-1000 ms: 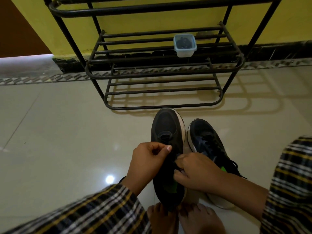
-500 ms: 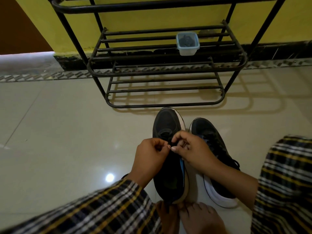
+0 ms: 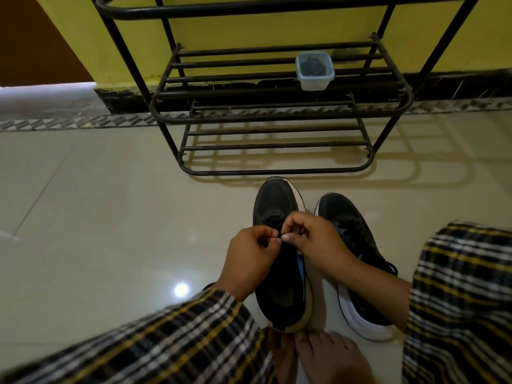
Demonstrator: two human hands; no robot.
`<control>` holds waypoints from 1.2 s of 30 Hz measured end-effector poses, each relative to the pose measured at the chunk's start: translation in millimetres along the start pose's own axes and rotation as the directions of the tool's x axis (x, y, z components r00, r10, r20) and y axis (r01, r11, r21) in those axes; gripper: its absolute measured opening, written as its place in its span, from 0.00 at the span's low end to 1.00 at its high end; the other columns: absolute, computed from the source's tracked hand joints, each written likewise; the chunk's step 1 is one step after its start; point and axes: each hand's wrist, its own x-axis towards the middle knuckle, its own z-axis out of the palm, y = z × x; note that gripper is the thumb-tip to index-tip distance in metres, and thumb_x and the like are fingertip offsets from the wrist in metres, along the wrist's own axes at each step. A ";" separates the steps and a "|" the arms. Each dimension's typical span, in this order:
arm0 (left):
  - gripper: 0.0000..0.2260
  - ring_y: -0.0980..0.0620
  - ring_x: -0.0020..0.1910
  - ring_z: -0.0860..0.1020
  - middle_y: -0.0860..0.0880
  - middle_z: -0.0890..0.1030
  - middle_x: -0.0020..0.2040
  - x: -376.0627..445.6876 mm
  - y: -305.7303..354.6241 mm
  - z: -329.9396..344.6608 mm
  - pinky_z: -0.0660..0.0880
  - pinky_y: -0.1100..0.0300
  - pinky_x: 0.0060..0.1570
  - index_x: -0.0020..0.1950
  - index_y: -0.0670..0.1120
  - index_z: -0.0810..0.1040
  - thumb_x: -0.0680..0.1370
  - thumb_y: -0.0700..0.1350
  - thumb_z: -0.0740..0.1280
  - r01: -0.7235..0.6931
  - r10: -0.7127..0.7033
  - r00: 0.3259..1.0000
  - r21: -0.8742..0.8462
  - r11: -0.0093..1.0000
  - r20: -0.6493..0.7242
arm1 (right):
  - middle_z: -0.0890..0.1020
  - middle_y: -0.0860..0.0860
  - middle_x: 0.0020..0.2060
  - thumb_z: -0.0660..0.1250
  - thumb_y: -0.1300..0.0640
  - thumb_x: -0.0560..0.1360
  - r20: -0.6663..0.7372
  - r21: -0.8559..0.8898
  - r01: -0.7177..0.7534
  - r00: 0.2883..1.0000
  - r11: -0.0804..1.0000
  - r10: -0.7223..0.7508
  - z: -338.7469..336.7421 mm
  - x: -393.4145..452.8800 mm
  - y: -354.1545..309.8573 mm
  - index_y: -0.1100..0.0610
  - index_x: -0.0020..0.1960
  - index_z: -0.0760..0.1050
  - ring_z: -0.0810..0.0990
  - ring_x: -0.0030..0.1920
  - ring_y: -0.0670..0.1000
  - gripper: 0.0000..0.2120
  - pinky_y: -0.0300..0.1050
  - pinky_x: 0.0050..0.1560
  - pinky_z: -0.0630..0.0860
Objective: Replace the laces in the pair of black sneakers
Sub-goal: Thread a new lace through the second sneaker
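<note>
Both hands pinch a black lace above the left sneaker.

Left hand (image 3: 250,257) has its fingers curled, thumb and forefinger nipped on the lace (image 3: 282,236); the right hand (image 3: 313,239) meets it fingertip to fingertip, also curled and pinching the same short stretch of lace, so neither grip is released. Their tips touch over the eyelets of the left sneaker (image 3: 279,273), which lies on the floor (image 3: 110,217) with its toe pointing far, its heel against the person's bare feet (image 3: 318,356). Just beside it on the right stands the second sneaker (image 3: 357,259), black with a white sole, its own lace trailing near the right forearm. Plaid sleeves (image 3: 180,342) frame the near edge. Farther off, a black metal rack (image 3: 271,106) stands against a yellow wall, with a small clear plastic tub (image 3: 314,72) on one of its shelves.
</note>
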 end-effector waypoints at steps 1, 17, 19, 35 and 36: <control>0.05 0.57 0.41 0.80 0.52 0.82 0.42 -0.9 -0.2 1.2 0.80 0.57 0.46 0.50 0.50 0.81 0.77 0.45 0.67 -0.004 0.004 1.000 0.003 1.000 -0.006 | 0.75 0.46 0.29 0.69 0.63 0.72 0.005 -0.002 -0.010 1.000 1.000 0.010 -0.4 0.7 -0.5 0.47 0.36 0.72 0.74 0.30 0.45 0.14 0.44 0.37 0.73; 0.31 0.44 0.72 0.59 0.45 0.55 0.75 -40.5 -11.2 46.3 0.62 0.51 0.68 0.77 0.46 0.44 0.79 0.39 0.58 0.245 -0.233 0.969 0.259 0.934 -0.077 | 0.72 0.47 0.39 0.65 0.67 0.74 -0.243 -0.075 0.028 0.969 0.997 -0.046 -12.0 -6.0 8.1 0.58 0.39 0.71 0.72 0.40 0.44 0.07 0.33 0.41 0.68; 0.30 0.44 0.72 0.60 0.45 0.58 0.74 -41.9 -13.0 46.2 0.63 0.50 0.68 0.77 0.46 0.46 0.79 0.38 0.57 0.223 -0.210 0.974 0.198 0.955 -0.081 | 0.72 0.47 0.38 0.64 0.66 0.74 -0.298 -0.070 0.142 0.942 0.987 -0.157 -17.9 -6.3 0.7 0.59 0.39 0.71 0.72 0.40 0.45 0.06 0.31 0.41 0.69; 0.29 0.44 0.71 0.62 0.46 0.57 0.75 -40.8 -14.8 45.0 0.66 0.52 0.66 0.76 0.46 0.50 0.78 0.37 0.59 0.138 -0.123 0.989 0.185 0.973 -0.087 | 0.75 0.52 0.37 0.61 0.63 0.77 -0.136 -0.339 -0.098 0.989 0.936 0.055 -49.2 -2.4 -27.3 0.56 0.42 0.68 0.74 0.38 0.51 0.06 0.46 0.39 0.71; 0.29 0.45 0.71 0.62 0.46 0.57 0.74 -40.7 -15.5 45.2 0.66 0.52 0.67 0.76 0.46 0.50 0.78 0.37 0.59 0.137 -0.123 0.989 0.190 0.972 -0.085 | 0.75 0.54 0.38 0.59 0.65 0.77 -0.049 -0.453 -0.151 0.988 0.879 0.144 -48.3 -3.4 -21.6 0.56 0.42 0.66 0.75 0.39 0.54 0.07 0.49 0.40 0.72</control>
